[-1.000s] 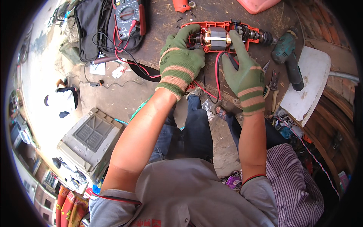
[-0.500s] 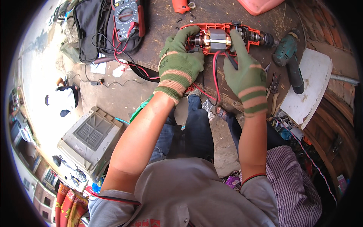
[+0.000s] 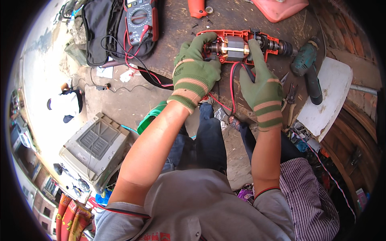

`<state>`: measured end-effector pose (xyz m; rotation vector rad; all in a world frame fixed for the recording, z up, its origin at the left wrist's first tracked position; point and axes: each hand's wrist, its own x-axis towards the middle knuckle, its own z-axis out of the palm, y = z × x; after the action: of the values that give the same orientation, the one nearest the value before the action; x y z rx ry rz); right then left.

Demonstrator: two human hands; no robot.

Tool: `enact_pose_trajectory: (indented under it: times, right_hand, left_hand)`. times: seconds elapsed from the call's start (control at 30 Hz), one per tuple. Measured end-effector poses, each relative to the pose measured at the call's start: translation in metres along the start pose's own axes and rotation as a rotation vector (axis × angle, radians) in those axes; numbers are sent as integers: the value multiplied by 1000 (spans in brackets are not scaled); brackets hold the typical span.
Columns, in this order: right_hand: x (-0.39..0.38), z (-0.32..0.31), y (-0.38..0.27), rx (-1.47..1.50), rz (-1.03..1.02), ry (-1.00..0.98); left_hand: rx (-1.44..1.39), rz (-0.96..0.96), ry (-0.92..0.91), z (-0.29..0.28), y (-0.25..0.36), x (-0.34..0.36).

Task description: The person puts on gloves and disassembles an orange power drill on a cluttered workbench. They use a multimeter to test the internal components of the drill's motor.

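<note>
An opened drill with an orange housing [image 3: 228,33] lies on the wooden table, its motor [image 3: 235,49] and gears exposed and its black chuck [image 3: 286,48] pointing right. My left hand [image 3: 197,66], in a green striped glove, curls its fingers around the commutator end. My gloved right hand [image 3: 259,80] reaches a finger to the motor's right side, near the gears. A black test probe [image 3: 249,72] sits between its thumb and fingers; its tip is hidden. Red and black leads [image 3: 232,80] loop beside this hand. The multimeter [image 3: 139,20] rests at the upper left on a black bag.
A teal cordless drill [image 3: 307,64], pliers [image 3: 292,96] and a white board [image 3: 329,96] lie to the right. Loose screws [image 3: 195,26] and an orange part [image 3: 197,8] are beyond the housing. Another person's checkered sleeve [image 3: 305,193] is close at my right.
The table, opened drill and multimeter have shifted slightly down and right in view. Both hands stay at the drill. More of the green container below the left forearm now shows.
</note>
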<state>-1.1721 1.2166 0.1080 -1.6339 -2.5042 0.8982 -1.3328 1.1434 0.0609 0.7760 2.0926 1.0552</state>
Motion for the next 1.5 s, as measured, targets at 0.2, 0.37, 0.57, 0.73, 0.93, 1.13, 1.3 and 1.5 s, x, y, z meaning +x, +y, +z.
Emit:
enact_pose_trajectory:
  times: [0.2,0.37,0.57,0.73,0.93,1.13,1.3,1.5]
  right_hand:
    - [-9,-4,-4,54,-67,39]
    - [-2,-2,6,65,-198,187]
    - [-7,-11,-13,-57,86,-62]
    - [-22,-2,15,37,-173,97]
    - [4,-11,-14,10,-6,85]
    - [-16,-10,-8,-183,49,-128]
    - [-10,-3,11,-9,-204,119]
    - [-2,-10,-21,-178,88,-43]
  left_hand:
    - [53,30,17,-2,5,-2]
    - [81,33,28,-2,7,-3]
    - [74,20,23,-2,8,-3]
    - [90,39,47,-2,7,-5]
    - [77,30,25,-2,8,-3]
    - [134,37,28,-4,10,-4]
    - [116,-2,25,-5,14,-6]
    - [126,-10,3,-5,13,-6]
